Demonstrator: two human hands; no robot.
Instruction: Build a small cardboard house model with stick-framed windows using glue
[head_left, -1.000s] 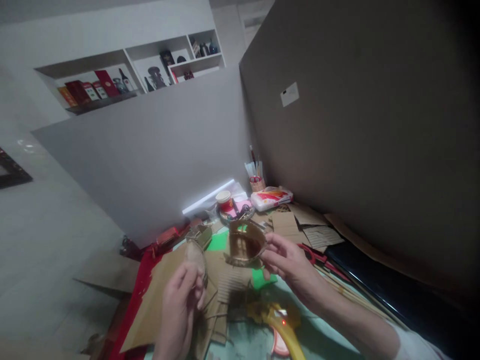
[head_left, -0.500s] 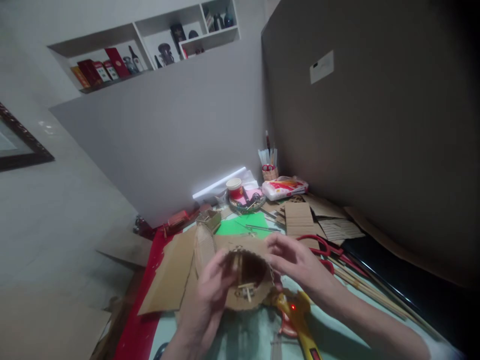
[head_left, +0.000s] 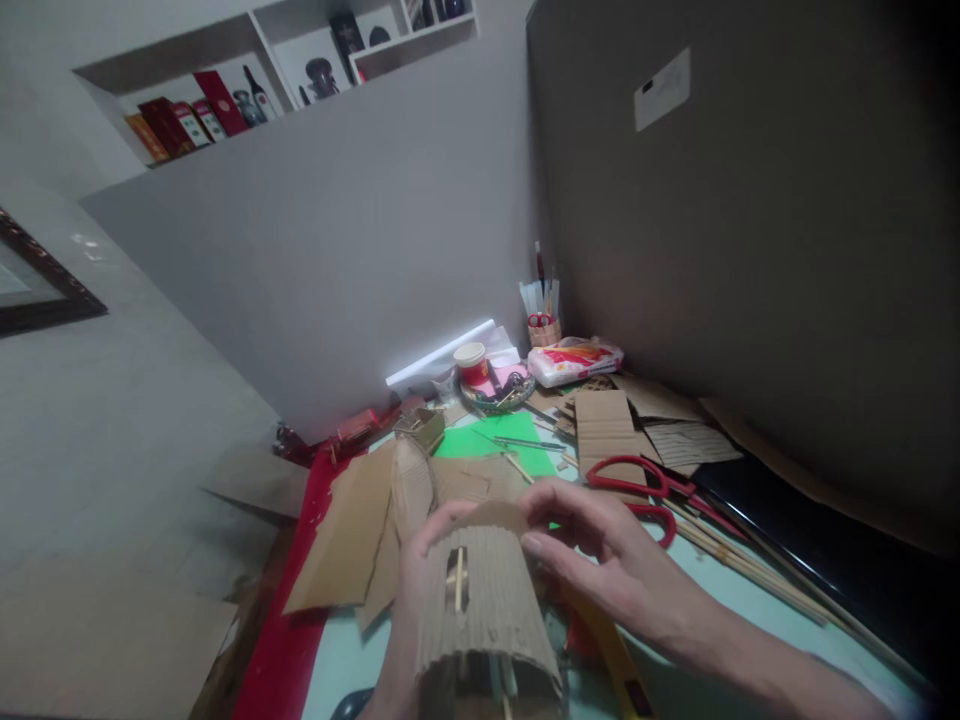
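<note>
A small cardboard model point(head_left: 491, 585) with a curved corrugated roof is held up close in front of me. A slot in its roof shows a thin wooden stick point(head_left: 459, 580) inside, and more sticks show in the open near end. My left hand point(head_left: 412, 590) grips the model's left side, its fingers mostly hidden behind the cardboard. My right hand point(head_left: 585, 545) pinches the far right edge, thumb and fingers on the cardboard. Below the right hand lies a yellow glue gun point(head_left: 615, 650), partly covered by the hand and the model.
Red-handled scissors point(head_left: 637, 480) and wooden sticks point(head_left: 742, 560) lie at the right. Cardboard sheets point(head_left: 341, 530) cover the left side. Behind are a green sheet point(head_left: 532, 430), a paper cup point(head_left: 471, 362), a tissue pack point(head_left: 574, 360) and a pen holder point(head_left: 544, 330).
The cardboard model has been turned and tilted, so its ribbed roof now faces me instead of its hollow inside. It is nearer and lower. Both hands still hold it.
</note>
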